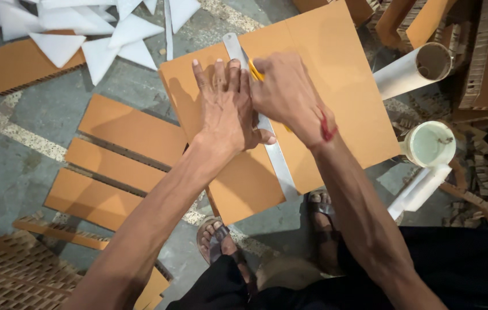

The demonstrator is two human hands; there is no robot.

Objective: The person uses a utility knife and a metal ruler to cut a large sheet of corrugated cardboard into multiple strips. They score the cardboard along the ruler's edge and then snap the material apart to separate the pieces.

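Brown cardboard, a big flat sheet [336, 74], lies on the grey floor, and everything here is told from it; a long metal ruler [278, 158] lies across its middle, from the far edge to the near edge. The left hand [227, 109] lies flat on the ruler, fingers spread out straight, pressing down and gripping nothing; the right hand [287, 92] is just beside it, touching it, fingers curled shut round a yellow cutter [255, 72] (its blade is hidden, so I cannot tell where it touches).

The hands sit very close; if the ruler slides, the cutter could slip toward the left fingers, or the cut could go crooked.

Left of the sheet lie three long brown strips [132, 129]; far left, beyond it, a heap of white paper triangles [97, 34]. Right of the sheet stand a white roll tube [410, 72] and a round white tub [429, 143], with no label I can make out. Near the sheet's close edge are two sandalled feet [218, 238].
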